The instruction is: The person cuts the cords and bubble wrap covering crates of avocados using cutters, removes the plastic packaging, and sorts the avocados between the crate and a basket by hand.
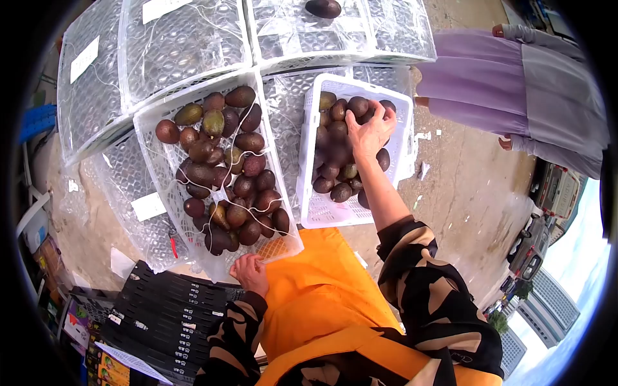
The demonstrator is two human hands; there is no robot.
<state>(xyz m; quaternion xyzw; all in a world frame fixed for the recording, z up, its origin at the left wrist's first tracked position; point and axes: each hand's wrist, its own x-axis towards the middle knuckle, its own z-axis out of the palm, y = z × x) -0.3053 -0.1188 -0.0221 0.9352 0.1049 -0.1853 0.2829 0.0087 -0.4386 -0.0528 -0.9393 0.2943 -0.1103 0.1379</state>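
Note:
My right hand (371,132) reaches into a white plastic basket (335,217) on the right. Its thumb and fingers are curled around a dark avocado (365,117) among several others; the palm partly hides it. My left hand (250,273) is at the near end of a white crate (283,248) on the left, its bent fingers closed on the rim. Many dark brown and greenish avocados (243,186) lie in this crate, with thin white strings across them.
Crates covered in clear bubble wrap (187,45) stand beyond, with a single avocado (323,8) on top. Black crates (174,315) are at lower left. A person in a purple garment (476,71) stands at right. Vehicles (531,244) are farther off.

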